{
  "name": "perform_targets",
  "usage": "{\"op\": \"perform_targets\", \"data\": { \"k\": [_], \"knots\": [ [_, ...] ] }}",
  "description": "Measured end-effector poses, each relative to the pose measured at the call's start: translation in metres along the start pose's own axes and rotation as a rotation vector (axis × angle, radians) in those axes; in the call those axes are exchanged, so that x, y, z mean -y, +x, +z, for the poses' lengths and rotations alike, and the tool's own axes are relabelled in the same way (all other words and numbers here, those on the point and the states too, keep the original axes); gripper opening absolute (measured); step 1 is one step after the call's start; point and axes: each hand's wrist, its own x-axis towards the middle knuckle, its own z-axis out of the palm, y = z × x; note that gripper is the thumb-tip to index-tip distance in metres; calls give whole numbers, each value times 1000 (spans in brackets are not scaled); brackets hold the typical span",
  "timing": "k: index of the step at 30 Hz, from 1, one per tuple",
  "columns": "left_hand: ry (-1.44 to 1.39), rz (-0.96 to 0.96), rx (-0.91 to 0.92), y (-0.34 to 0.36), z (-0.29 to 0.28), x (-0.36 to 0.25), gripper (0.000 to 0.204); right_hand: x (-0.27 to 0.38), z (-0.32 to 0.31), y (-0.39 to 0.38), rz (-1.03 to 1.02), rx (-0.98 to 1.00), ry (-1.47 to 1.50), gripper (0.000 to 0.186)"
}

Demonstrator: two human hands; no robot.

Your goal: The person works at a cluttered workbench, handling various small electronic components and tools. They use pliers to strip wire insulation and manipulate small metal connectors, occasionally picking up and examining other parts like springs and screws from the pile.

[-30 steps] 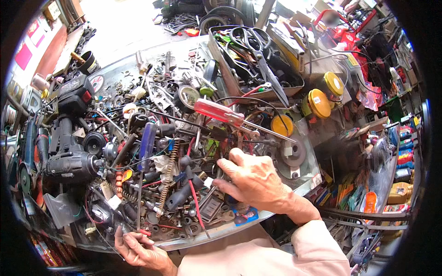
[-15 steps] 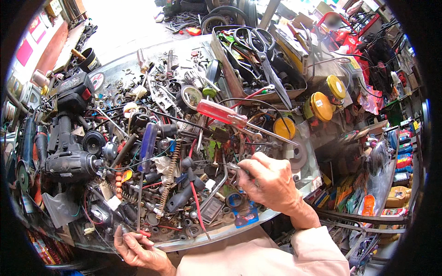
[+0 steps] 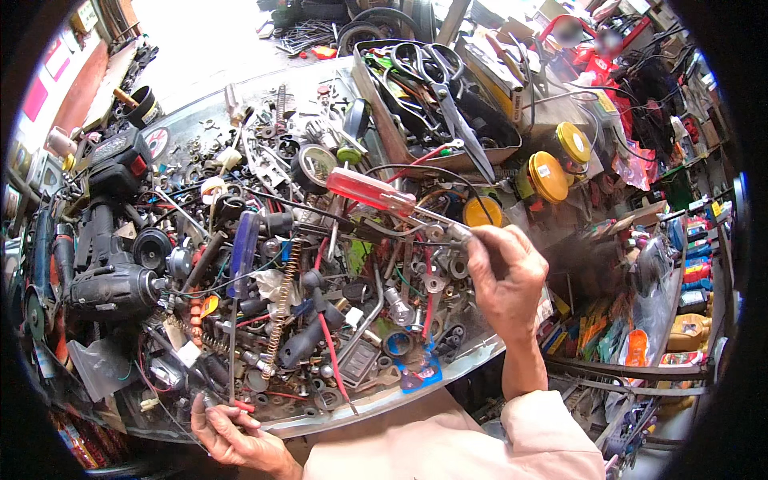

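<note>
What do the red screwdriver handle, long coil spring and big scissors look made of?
Screwdriver handle: probably plastic, glossy and translucent, with bright highlights. Coil spring: metal wire, perhaps rusted, given its brown tone. Scissors: likely steel, showing a smooth grey sheen.

Glaring light whitens the floor (image 3: pixel 212 44) beyond the table (image 3: pixel 474 364).

This looks like a repair workshop: a black cordless power tool (image 3: pixel 112 292), a red-handled screwdriver (image 3: pixel 370 192), a coil spring (image 3: pixel 282 312) and loose hardware (image 3: pixel 326 398) crowd the table (image 3: pixel 470 366); large shears (image 3: pixel 460 128) and a wheel (image 3: pixel 360 36) show beyond.
</note>
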Motion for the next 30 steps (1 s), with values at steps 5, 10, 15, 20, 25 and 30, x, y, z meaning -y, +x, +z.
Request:
{"op": "perform_targets", "data": {
  "k": [5,10,15,20,25,30],
  "knots": [
    [12,-2,29,-1,-2,0,35,-1,-7,-3,61,-78,-39,19],
    [-30,39,18,1,-2,6,32,16,-6,-22,-180,209,-18,33],
    [-32,49,15,1,-1,6,31,31,4,-31,-264,505,-73,38],
    [-88,41,20,0,-4,6,32,25,2,-23,-208,369,-155,30],
    [-125,17,22,-1,-1,3,33,49,12,-15,-331,324,-157,30],
    [-198,-27,83,0,-5,0,31,94,40,-1,-932,651,-95,51]
  ]
}}
